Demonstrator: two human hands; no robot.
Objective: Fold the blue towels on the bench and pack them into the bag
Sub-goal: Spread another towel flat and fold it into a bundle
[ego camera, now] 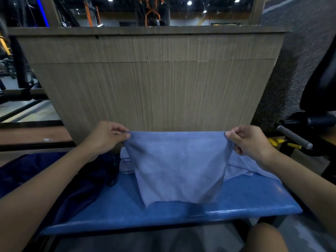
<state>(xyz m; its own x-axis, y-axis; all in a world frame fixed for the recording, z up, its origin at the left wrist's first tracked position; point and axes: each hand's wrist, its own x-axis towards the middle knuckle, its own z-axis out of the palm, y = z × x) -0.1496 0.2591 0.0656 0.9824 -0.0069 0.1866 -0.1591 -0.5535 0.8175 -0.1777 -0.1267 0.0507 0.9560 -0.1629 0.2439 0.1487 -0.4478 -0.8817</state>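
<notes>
The towel (pixel 178 166) stretched between the left fingers (pixel 125 136) and the right fingers (pixel 230 136) was soft, matt cloth. Below them the table (pixel 245 197) had a smooth, glossy cover. Beyond them stood a matt, wood-grained panel (pixel 154 79); right of the right fingers, a rough metal grip (pixel 294 138).

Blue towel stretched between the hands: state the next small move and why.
Probably bring the left hand and right hand together, folding the blue towel in half. Each hand pinches a top corner, the cloth hangs open and unfolded above the bench, and what looks like a folded stack lies behind it.
</notes>
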